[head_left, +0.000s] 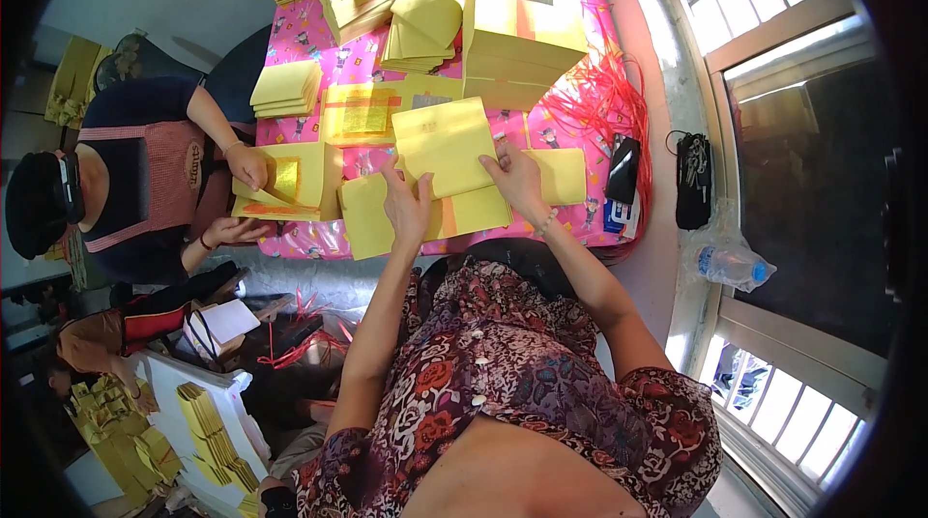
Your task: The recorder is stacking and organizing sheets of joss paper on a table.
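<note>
Fingers of the left hand (408,206) and the right hand (515,180) pinch opposite edges of a yellow paper sheet (445,146), holding it tilted just above a yellow paper stack (387,218) on the pink table cloth (319,44). Red strings (609,93), a black phone (623,170) and a tall yellow box (522,25) lie beyond, and to the left a co-worker's hand (249,166) rests on another paper pile (290,185).

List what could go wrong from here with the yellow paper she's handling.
The left hand and right hand hold a yellow sheet over a loose stack at the table edge; sheets might slide off. The red strings beside it could snag the paper.
</note>
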`<state>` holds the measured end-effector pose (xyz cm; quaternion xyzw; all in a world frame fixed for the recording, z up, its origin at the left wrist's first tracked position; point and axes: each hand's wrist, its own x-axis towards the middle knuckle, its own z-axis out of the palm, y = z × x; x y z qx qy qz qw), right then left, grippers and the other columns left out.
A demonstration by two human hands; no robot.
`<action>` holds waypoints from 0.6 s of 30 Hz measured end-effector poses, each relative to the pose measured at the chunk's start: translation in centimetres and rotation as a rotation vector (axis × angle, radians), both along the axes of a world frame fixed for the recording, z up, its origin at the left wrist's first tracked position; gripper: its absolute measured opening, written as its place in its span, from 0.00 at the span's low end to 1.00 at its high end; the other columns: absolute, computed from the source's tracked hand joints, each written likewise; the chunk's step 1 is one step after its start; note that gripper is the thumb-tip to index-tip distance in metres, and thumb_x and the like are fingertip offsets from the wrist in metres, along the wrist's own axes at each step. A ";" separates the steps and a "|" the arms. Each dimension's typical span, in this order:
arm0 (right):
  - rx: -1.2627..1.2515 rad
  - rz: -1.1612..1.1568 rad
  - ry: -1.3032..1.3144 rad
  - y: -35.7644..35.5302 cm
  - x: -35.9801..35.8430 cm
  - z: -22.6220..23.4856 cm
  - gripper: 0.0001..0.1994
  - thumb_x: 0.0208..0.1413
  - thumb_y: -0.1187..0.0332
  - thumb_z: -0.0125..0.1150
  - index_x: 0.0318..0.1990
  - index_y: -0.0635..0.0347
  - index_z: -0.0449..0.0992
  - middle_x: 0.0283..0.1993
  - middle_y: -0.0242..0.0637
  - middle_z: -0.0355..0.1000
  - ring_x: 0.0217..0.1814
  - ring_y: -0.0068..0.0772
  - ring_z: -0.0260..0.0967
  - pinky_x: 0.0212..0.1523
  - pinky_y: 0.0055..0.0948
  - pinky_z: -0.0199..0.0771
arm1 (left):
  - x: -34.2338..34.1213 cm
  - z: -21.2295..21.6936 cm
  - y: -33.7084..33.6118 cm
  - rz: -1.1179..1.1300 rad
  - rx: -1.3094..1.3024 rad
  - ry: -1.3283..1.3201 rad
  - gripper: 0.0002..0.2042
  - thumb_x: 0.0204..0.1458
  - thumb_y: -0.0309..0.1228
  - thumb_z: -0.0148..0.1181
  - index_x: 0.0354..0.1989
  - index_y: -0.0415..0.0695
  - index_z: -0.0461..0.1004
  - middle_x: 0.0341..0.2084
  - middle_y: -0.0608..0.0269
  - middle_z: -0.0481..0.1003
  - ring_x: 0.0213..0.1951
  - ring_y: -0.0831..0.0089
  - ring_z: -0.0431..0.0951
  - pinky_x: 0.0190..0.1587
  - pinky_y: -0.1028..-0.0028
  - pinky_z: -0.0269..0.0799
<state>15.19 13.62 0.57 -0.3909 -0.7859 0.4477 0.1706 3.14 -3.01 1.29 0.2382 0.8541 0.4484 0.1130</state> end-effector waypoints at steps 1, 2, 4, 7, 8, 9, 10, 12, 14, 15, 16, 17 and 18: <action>0.010 0.007 -0.012 0.1 0.0 -0.2 0.16 0.52 0.59 0.67 0.31 0.62 0.70 0.22 0.37 0.70 0.24 0.35 0.70 0.27 0.34 0.68 | 0.0 0.1 0.1 0.008 -0.001 0.001 0.27 0.55 0.34 0.60 0.59 0.42 0.55 0.39 0.47 0.72 0.40 0.48 0.76 0.40 0.56 0.70; 0.019 0.013 -0.024 0.1 0.0 -0.4 0.16 0.52 0.59 0.66 0.31 0.62 0.70 0.23 0.38 0.70 0.24 0.36 0.70 0.27 0.35 0.68 | 0.0 0.0 0.1 0.008 -0.002 0.001 0.27 0.55 0.34 0.60 0.59 0.42 0.55 0.39 0.47 0.72 0.40 0.48 0.76 0.40 0.56 0.70; 0.010 0.016 -0.032 0.1 -0.1 -0.3 0.16 0.52 0.59 0.66 0.31 0.62 0.70 0.23 0.38 0.70 0.24 0.36 0.70 0.27 0.35 0.68 | -0.1 -0.7 0.0 0.011 -0.003 0.095 0.23 0.55 0.34 0.60 0.55 0.41 0.59 0.40 0.48 0.71 0.42 0.48 0.74 0.41 0.56 0.70; 0.002 0.013 -0.036 0.0 -0.2 -0.2 0.15 0.52 0.59 0.66 0.31 0.62 0.70 0.22 0.38 0.70 0.24 0.37 0.70 0.27 0.36 0.68 | -0.3 -1.3 -0.1 -0.013 -0.020 0.190 0.19 0.54 0.35 0.61 0.50 0.40 0.63 0.40 0.49 0.73 0.42 0.51 0.76 0.43 0.59 0.70; 0.003 0.009 -0.032 -0.1 -0.2 -0.3 0.15 0.52 0.59 0.66 0.31 0.62 0.70 0.22 0.38 0.70 0.24 0.37 0.70 0.27 0.36 0.68 | -0.4 -1.4 -0.1 -0.013 -0.021 0.190 0.19 0.54 0.35 0.61 0.50 0.40 0.63 0.40 0.49 0.73 0.42 0.51 0.76 0.43 0.59 0.70; 0.003 0.008 -0.032 -0.1 -0.2 -0.4 0.15 0.52 0.59 0.66 0.31 0.62 0.70 0.22 0.38 0.70 0.24 0.37 0.70 0.27 0.36 0.68 | -0.5 -1.4 -0.1 -0.012 -0.017 0.177 0.18 0.54 0.35 0.61 0.49 0.40 0.65 0.40 0.49 0.73 0.43 0.51 0.75 0.43 0.59 0.70; 0.003 0.009 -0.029 0.0 -0.3 -0.5 0.15 0.52 0.59 0.66 0.31 0.62 0.70 0.22 0.38 0.70 0.24 0.37 0.70 0.27 0.36 0.68 | -0.6 -1.5 0.0 -0.011 -0.014 0.164 0.17 0.54 0.35 0.61 0.47 0.40 0.66 0.40 0.50 0.74 0.44 0.50 0.75 0.44 0.59 0.70; 0.002 0.009 -0.026 0.1 -0.3 -0.5 0.15 0.52 0.59 0.66 0.31 0.62 0.70 0.22 0.38 0.70 0.23 0.37 0.70 0.27 0.36 0.68 | -0.7 -1.4 0.0 -0.015 -0.017 0.162 0.17 0.54 0.35 0.61 0.47 0.40 0.67 0.40 0.49 0.74 0.43 0.51 0.75 0.44 0.59 0.70; 0.008 0.012 -0.035 0.1 -0.3 -0.5 0.15 0.52 0.59 0.66 0.31 0.62 0.70 0.21 0.38 0.70 0.23 0.36 0.70 0.26 0.36 0.68 | -0.7 -1.3 0.0 -0.017 -0.021 0.159 0.17 0.54 0.36 0.61 0.46 0.40 0.67 0.40 0.49 0.74 0.43 0.51 0.75 0.44 0.59 0.70; 0.008 0.012 -0.035 0.1 -0.3 -0.5 0.15 0.52 0.59 0.66 0.31 0.62 0.70 0.21 0.38 0.70 0.23 0.36 0.70 0.26 0.36 0.68 | -0.7 -1.3 0.0 -0.011 -0.026 0.139 0.17 0.54 0.36 0.61 0.46 0.40 0.68 0.40 0.50 0.74 0.43 0.51 0.76 0.44 0.59 0.70; 0.007 0.015 -0.039 0.1 -0.4 -0.4 0.15 0.52 0.59 0.65 0.31 0.62 0.70 0.21 0.38 0.70 0.23 0.37 0.70 0.26 0.36 0.68 | -0.7 -1.3 0.0 -0.004 -0.032 0.120 0.17 0.54 0.36 0.62 0.46 0.41 0.68 0.39 0.50 0.74 0.42 0.51 0.76 0.44 0.59 0.70; 0.006 0.017 -0.042 0.1 -0.4 -0.4 0.15 0.52 0.59 0.65 0.31 0.62 0.70 0.22 0.38 0.70 0.23 0.37 0.70 0.26 0.36 0.68 | -0.7 -1.2 0.0 -0.004 -0.032 0.120 0.17 0.54 0.36 0.62 0.46 0.41 0.68 0.39 0.50 0.74 0.42 0.51 0.76 0.44 0.59 0.70; 0.006 0.017 -0.042 0.2 -0.4 -0.5 0.15 0.52 0.59 0.65 0.31 0.62 0.70 0.22 0.38 0.70 0.23 0.37 0.70 0.26 0.36 0.68 | -0.8 -1.3 0.0 -0.007 -0.026 0.133 0.17 0.53 0.36 0.62 0.46 0.41 0.68 0.39 0.50 0.75 0.42 0.51 0.76 0.44 0.59 0.70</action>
